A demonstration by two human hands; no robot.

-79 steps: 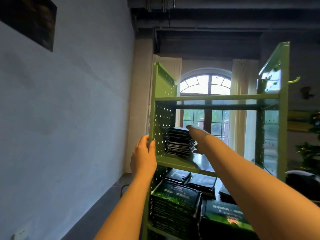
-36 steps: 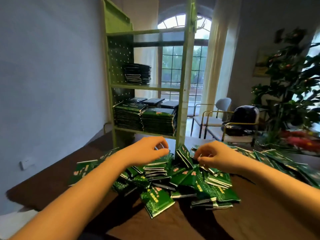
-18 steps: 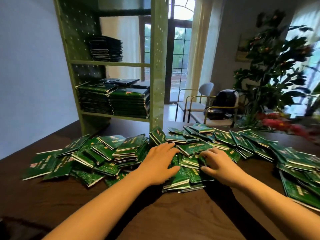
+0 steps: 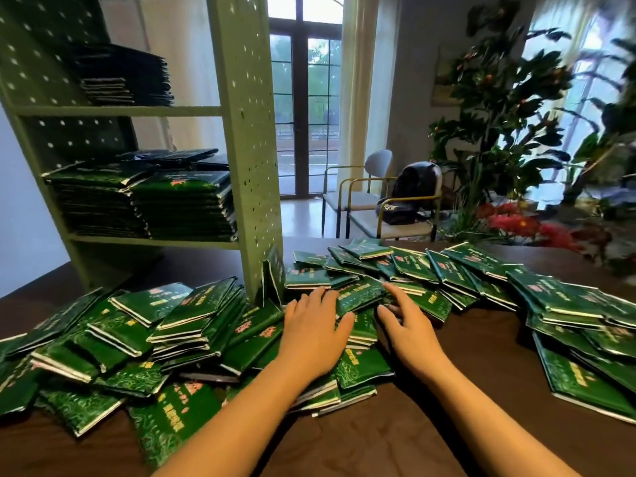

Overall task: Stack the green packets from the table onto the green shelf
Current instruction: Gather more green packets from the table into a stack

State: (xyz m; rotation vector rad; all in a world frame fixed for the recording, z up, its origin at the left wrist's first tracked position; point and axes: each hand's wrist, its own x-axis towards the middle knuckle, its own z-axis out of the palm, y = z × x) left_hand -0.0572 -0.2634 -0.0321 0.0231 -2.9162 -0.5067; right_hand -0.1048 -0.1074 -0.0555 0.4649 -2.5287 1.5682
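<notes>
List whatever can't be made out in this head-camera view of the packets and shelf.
- Print on the green packets: too small and blurred, head view.
- Packets under the left hand and right hand: covered by the palms.
- Top of the green shelf: cut off by the upper edge.
- Count of the dark stack on its upper board: lost in shadow.
- Pile's left and right ends: cut by the frame edges.

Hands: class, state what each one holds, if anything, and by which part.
Nothing is held: the left hand and right hand rest open on the loose green packets.
</notes>
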